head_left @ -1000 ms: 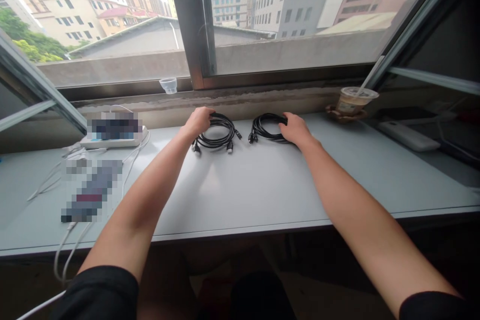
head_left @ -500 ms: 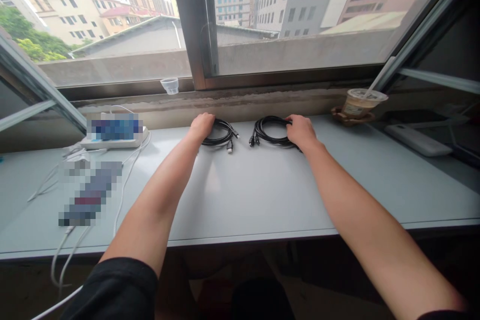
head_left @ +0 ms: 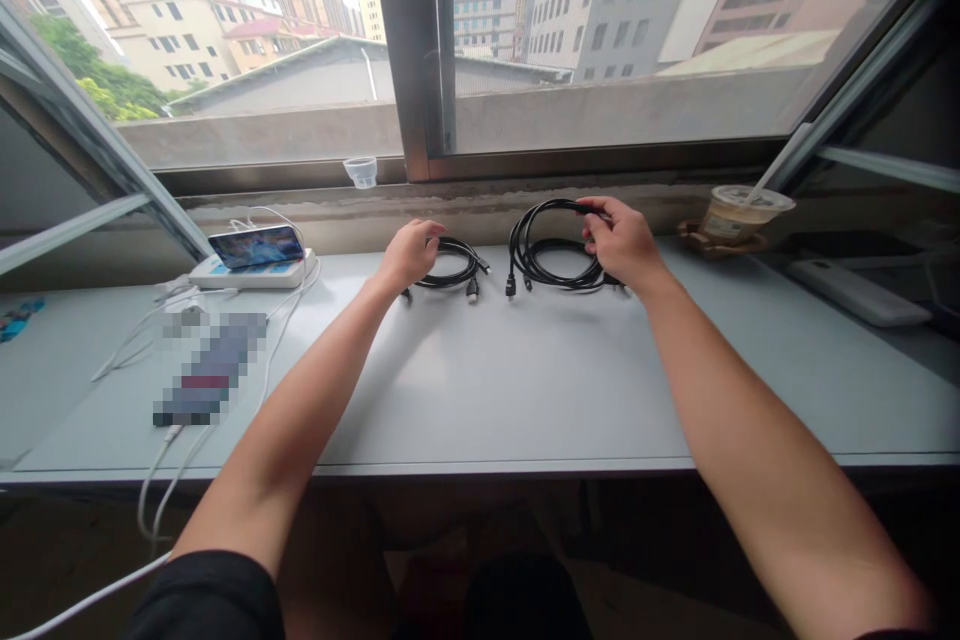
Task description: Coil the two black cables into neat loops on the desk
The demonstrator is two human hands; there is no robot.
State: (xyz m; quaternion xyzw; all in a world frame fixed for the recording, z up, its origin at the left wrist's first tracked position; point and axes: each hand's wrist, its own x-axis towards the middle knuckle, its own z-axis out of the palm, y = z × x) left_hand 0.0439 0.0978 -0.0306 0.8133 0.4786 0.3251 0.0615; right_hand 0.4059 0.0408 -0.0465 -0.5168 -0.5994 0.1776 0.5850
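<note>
Grey desk (head_left: 480,390) under a window, city outside. Reference is the window post (head_left: 416,50).
- Left hand (head_left: 409,253) is straight below the post. Its fingers (head_left: 426,234) are curled tight round the left rim of the left coil (head_left: 454,272), a black cable lying flat on the desk.
- Right hand (head_left: 622,242) is below-right of the post. Its fingers (head_left: 600,212) are clamped on the upper right of the right coil (head_left: 551,255), which is tipped up with its lower edge on the desk.
- Cup (head_left: 739,215) is far right of the post.

Both bare arms stretch forward: left hand (head_left: 409,255) low, fingers curled — right hand (head_left: 622,242) higher, fingers pinched.
</note>
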